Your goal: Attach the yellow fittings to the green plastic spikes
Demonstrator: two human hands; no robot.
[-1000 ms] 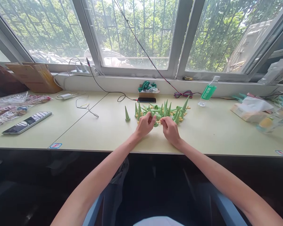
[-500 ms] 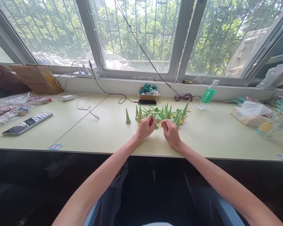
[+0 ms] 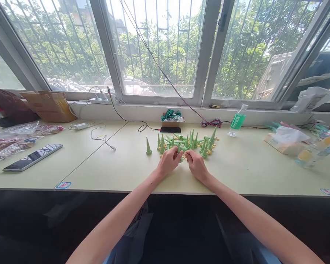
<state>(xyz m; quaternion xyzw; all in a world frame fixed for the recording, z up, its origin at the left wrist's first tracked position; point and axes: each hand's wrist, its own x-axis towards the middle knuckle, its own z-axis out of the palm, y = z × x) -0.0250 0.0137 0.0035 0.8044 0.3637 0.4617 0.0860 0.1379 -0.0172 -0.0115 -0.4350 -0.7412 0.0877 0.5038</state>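
Over the table, close to its front edge, my left hand (image 3: 169, 161) is closed on a green cone-shaped piece (image 3: 180, 160), mostly hidden by the fingers. Right beside it, my right hand (image 3: 197, 165) pinches a small yellow piece (image 3: 184, 156) against the cone's side of the gap; its exact shape is too small to make out. Just beyond both hands spreads a cluster of green cones (image 3: 191, 138), some upright and others lying down, with yellow bits among them. One green cone (image 3: 149, 147) stands apart on the left.
Behind the cones lie a black phone (image 3: 171, 129) and a small box (image 3: 172, 117) with green wrapping. A water bottle (image 3: 237, 121) and tissue pack (image 3: 287, 140) stand to the right. On the left are a tablet-like device (image 3: 33, 157), a white cable (image 3: 103, 137) and a cardboard box (image 3: 49, 106).
The whole view has tilted up, so the table sits lower in the picture. Both hands stay together in front of the cones, with only slight finger movement.
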